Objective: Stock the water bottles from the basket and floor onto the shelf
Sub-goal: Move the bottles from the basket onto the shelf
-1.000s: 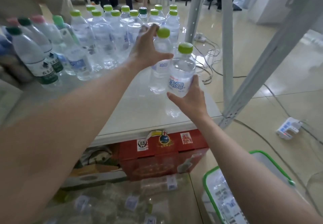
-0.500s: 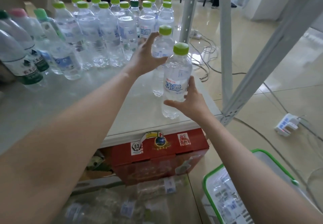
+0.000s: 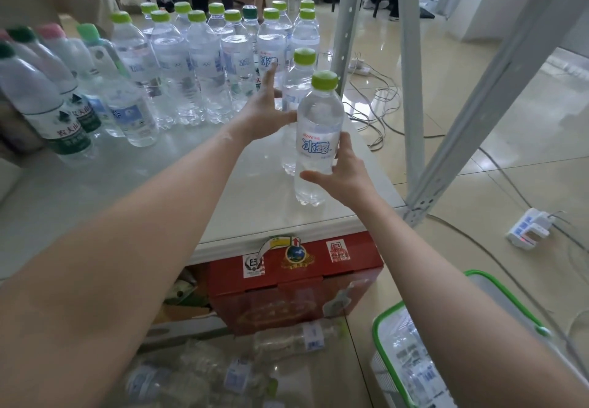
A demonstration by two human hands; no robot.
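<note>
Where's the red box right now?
In the head view, the red box sits low and centre, tucked under the white shelf's front edge, with the green-rimmed basket on the floor to its right.

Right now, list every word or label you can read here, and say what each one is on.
"冰露": blue label of the bottle in the right hand.
"农夫山": green label of a dark-capped bottle at the shelf's left.
Small red script above "冰露": blurred.
Red box stickers: too small.
Labels on the floor bottles: blurred.

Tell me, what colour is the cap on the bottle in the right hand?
Lime green cap, seen clearly in the head view.
</note>
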